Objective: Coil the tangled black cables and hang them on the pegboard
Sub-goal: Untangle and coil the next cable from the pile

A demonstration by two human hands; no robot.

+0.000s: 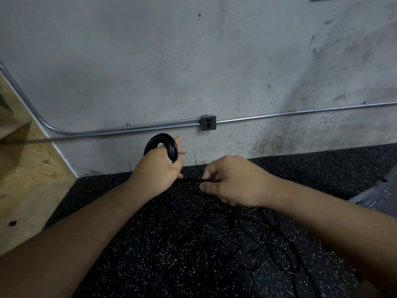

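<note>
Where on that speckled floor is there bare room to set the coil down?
The speckled mat is bare between the forearms, nearer the left one, and along the wall beyond the right hand. Below that hand it is crowded with loose black cables. The left hand grips the coil.

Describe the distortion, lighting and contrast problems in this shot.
Head view: wide-angle lens bows the metal conduit; light is dim and soft; the loose black cables barely separate from the speckled black mat, while the coil stands clear against the grey wall.
</note>
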